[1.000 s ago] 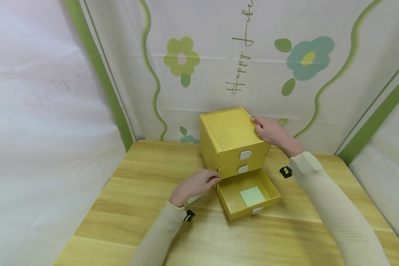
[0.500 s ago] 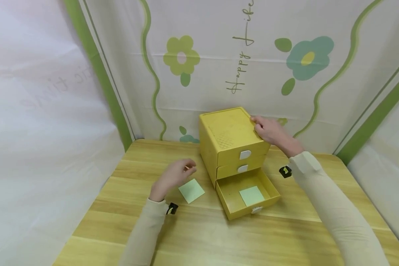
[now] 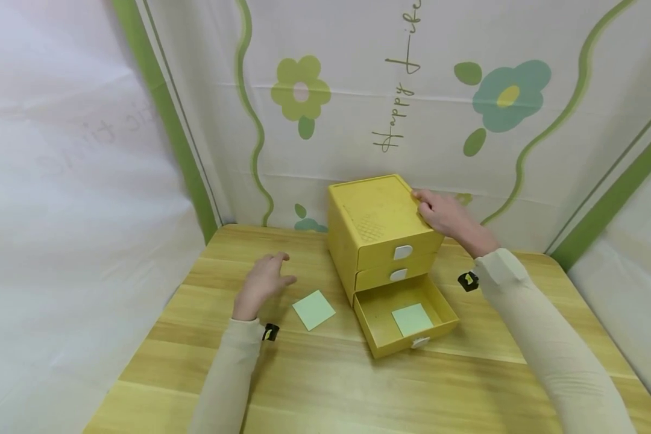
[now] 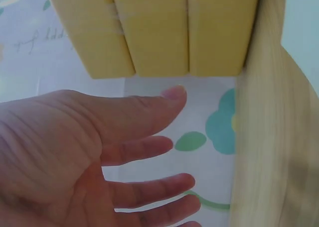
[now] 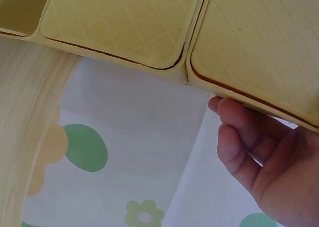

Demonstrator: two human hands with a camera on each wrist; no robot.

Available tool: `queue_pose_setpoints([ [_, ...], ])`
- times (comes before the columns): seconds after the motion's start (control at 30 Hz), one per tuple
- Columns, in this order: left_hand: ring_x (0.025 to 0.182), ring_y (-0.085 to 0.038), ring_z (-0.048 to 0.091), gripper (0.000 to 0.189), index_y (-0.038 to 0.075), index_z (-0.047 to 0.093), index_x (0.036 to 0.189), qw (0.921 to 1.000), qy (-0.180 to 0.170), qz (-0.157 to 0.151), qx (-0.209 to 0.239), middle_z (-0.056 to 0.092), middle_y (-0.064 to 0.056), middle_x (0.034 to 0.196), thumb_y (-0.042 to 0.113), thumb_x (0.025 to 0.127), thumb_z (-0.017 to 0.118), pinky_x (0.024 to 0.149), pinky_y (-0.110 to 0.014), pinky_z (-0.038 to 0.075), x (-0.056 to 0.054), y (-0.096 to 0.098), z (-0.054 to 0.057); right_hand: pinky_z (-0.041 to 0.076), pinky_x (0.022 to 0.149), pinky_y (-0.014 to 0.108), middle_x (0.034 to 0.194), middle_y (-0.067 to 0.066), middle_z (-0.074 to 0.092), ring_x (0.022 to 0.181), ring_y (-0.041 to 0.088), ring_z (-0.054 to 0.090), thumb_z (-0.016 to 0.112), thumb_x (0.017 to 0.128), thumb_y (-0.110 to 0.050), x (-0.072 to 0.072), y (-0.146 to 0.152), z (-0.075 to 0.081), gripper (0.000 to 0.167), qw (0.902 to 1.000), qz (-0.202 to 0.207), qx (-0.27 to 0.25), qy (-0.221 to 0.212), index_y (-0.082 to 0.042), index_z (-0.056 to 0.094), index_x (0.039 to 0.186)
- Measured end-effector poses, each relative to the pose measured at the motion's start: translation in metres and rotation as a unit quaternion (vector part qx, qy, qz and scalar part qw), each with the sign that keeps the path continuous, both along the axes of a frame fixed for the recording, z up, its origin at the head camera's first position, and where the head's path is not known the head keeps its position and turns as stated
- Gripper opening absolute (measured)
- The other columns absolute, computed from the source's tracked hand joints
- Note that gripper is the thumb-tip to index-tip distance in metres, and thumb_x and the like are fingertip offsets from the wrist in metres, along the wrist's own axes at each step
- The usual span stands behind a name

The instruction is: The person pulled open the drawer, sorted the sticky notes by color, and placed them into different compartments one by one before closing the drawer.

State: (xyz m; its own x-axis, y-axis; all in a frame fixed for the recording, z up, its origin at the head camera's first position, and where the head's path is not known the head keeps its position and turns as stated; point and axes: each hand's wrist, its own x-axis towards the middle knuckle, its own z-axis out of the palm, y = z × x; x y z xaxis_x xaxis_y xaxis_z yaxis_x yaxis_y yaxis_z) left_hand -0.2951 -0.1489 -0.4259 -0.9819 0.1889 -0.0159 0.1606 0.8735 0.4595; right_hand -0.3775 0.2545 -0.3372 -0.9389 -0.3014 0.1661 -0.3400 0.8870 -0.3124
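Note:
A yellow three-drawer storage box [image 3: 380, 211] stands near the back of the table, its bottom drawer [image 3: 377, 313] pulled out and the upper two closed. Inside that drawer lies a pale green paper square [image 3: 411, 320]. Another pale green square [image 3: 314, 310] lies on the table, left of the box. My left hand [image 3: 259, 283] hovers behind and left of it, fingers spread and holding nothing; the left wrist view shows the hand [image 4: 65, 142] apart from the box. My right hand [image 3: 447, 217] grips the box's top right edge, with curled fingers [image 5: 234, 147] against its side.
White handle tabs [image 3: 403, 252] mark the drawer fronts. A printed fabric wall [image 3: 358, 132] rises directly behind the wooden table [image 3: 184, 374], with fabric also on the left and right sides.
My left hand has moved left from the box's front left edge, and its fingers have spread. The table's paper square now shows whole. My right hand stays on the box.

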Motion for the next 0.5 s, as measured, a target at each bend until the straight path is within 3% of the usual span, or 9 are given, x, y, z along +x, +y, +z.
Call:
queue_pose_setpoints([
  [0.2, 0.122, -0.042, 0.048, 0.059, 0.007, 0.048, 0.141, 0.9989, -0.042, 0.013, -0.016, 0.051, -0.023, 0.136, 0.028, 0.09, 0.07, 0.098, -0.055, 0.044, -0.002, -0.009, -0.008, 0.039, 0.104, 0.052, 0.153, 0.018, 0.04, 0.136, 0.04, 0.044, 0.028, 0.101, -0.022, -0.002, 0.001, -0.002, 0.052, 1.0, 0.001, 0.003, 0.0, -0.006, 0.04, 0.149],
  [0.37, 0.128, -0.044, 0.044, 0.06, 0.011, 0.049, 0.141, 0.9939, -0.104, 0.002, -0.038, 0.048, -0.022, 0.141, 0.03, 0.089, 0.071, 0.1, -0.058, 0.043, -0.005, -0.015, -0.016, 0.037, 0.107, 0.054, 0.154, 0.018, 0.039, 0.138, 0.041, 0.041, 0.026, 0.101, -0.023, -0.002, 0.001, -0.001, 0.053, 1.0, -0.001, 0.004, -0.004, -0.007, 0.038, 0.15],
  [0.5, 0.132, -0.043, 0.042, 0.063, 0.014, 0.048, 0.142, 0.9901, -0.134, 0.004, -0.042, 0.044, -0.02, 0.146, 0.031, 0.088, 0.073, 0.1, -0.06, 0.043, -0.008, -0.017, -0.021, 0.037, 0.106, 0.053, 0.155, 0.018, 0.037, 0.138, 0.041, 0.041, 0.026, 0.101, -0.023, -0.001, 0.002, -0.001, 0.053, 1.0, -0.004, 0.004, -0.007, -0.007, 0.037, 0.151],
])
